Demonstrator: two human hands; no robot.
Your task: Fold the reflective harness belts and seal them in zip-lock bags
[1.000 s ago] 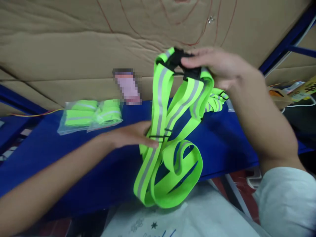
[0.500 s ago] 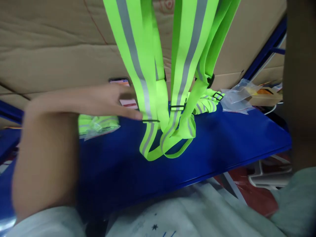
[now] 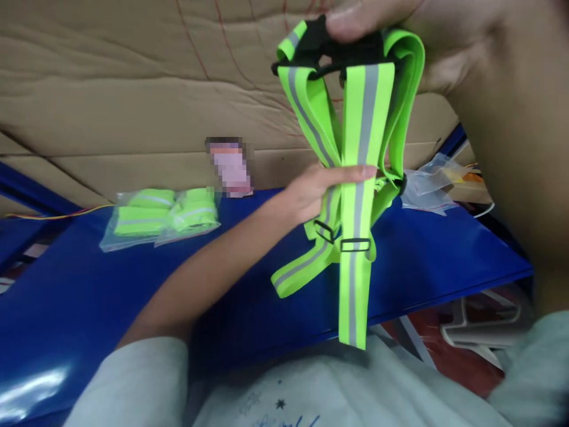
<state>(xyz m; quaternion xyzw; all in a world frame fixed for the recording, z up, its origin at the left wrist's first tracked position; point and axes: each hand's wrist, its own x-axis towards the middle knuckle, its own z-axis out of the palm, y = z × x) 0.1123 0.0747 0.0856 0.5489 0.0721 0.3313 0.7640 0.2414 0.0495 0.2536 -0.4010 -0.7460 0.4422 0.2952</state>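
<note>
High at the upper right, my right hand [image 3: 377, 18] grips the black plastic buckle [image 3: 338, 53] of a neon-green reflective harness [image 3: 367, 118]. The harness's straps, each with a grey stripe, hang down from the buckle in loops. Lower down, my left hand [image 3: 326, 184] is closed around the hanging straps, its thumb or a finger lying across the front strap. Below that hand are two black slide adjusters [image 3: 355, 245] on the straps. One strap loop hangs lowest, in front of the table edge; another sticks out to the left.
The blue table [image 3: 249, 308] runs across the view, with brown cardboard [image 3: 111, 107] behind it. Bagged green straps [image 3: 164, 213] lie at left, near a propped phone [image 3: 230, 166]. Clear plastic bags [image 3: 429, 190] and a cardboard box [image 3: 471, 187] are at the right.
The harness has been raised, so its buckle and my right hand now show. My left hand has moved right, from beside the straps to closing around them.
</note>
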